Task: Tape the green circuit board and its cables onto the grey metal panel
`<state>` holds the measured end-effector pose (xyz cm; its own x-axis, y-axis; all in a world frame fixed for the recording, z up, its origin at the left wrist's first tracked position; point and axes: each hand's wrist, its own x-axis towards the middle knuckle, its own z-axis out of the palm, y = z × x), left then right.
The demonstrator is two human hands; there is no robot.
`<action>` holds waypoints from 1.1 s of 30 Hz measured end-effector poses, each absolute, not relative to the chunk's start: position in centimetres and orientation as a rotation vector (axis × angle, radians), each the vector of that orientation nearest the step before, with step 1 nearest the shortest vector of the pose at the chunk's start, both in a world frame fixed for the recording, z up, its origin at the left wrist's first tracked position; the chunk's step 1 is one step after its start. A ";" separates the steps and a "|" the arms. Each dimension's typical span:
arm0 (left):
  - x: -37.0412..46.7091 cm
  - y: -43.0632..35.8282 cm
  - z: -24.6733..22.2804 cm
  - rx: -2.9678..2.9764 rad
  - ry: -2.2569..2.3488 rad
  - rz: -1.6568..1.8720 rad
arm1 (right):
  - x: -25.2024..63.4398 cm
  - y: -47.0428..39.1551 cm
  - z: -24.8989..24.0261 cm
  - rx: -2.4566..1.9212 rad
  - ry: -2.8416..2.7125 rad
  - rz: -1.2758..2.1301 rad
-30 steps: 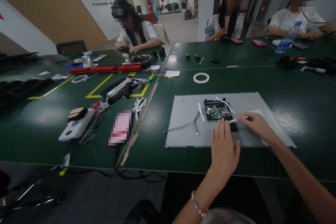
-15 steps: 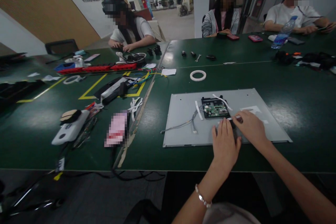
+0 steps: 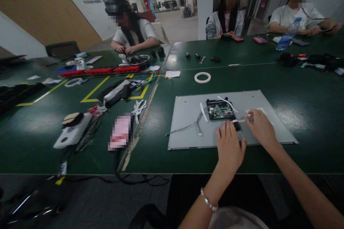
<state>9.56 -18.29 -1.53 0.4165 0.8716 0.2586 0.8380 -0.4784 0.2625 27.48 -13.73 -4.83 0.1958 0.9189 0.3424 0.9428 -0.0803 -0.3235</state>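
Observation:
A flat grey panel (image 3: pixel 188 114) lies on the green table, with a black frame holding a green circuit board (image 3: pixel 220 112) on it. White tape strips (image 3: pixel 203 112) cross the frame's left side and its upper right corner. My left hand (image 3: pixel 229 143) lies flat at the frame's lower edge, fingers stretched, its tips by a small black part (image 3: pixel 237 125). Between the finger and thumb of my right hand (image 3: pixel 260 127) is the end of a white tape strip (image 3: pixel 242 120), which runs left to the black part. Grey cables (image 3: pixel 185 128) trail left from the frame.
Beyond the panel lies a roll of white tape (image 3: pixel 202 77). Left are a pink item (image 3: pixel 120 132), a white device (image 3: pixel 72 132) and wires. A water bottle (image 3: pixel 288 35) stands far right. Three people sit across the table (image 3: pixel 166 157).
My right hand has moved slightly right and up, away from my left hand, and more of the tape strip and the black part shows between them. My left hand has barely moved.

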 end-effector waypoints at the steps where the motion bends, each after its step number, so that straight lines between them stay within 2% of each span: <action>1: 9.6 -18.3 -1.6 2.557 1.547 0.561 | 27.7 -13.7 -4.9 -2.001 -1.725 -0.055; 7: 9.5 -18.3 -1.2 2.457 1.520 0.655 | 28.5 -14.5 -4.4 -1.891 -1.686 -0.012; 15: 8.4 -18.6 -0.3 2.316 1.298 1.020 | 27.7 -20.8 -4.5 -1.855 -1.558 -0.014; 22: 8.3 -18.7 -0.5 2.217 1.181 1.098 | 25.3 -24.9 -3.6 -1.839 -1.385 0.035; 27: 7.9 -19.7 0.7 2.086 0.918 0.826 | 22.6 -24.9 -2.2 -1.674 -1.220 0.358; 30: 7.5 -21.5 2.3 2.292 0.646 0.543 | 21.5 -24.4 -1.7 -1.566 -1.254 0.576; 33: 7.2 -23.1 3.5 2.467 0.674 0.399 | 21.0 -24.0 -1.6 -1.503 -1.222 0.722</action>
<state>7.17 -23.07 3.52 0.8304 0.5406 0.1350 0.3787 -0.7253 0.5749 21.00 -24.02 -1.61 0.3037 0.9417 0.1445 0.3275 0.0393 -0.9440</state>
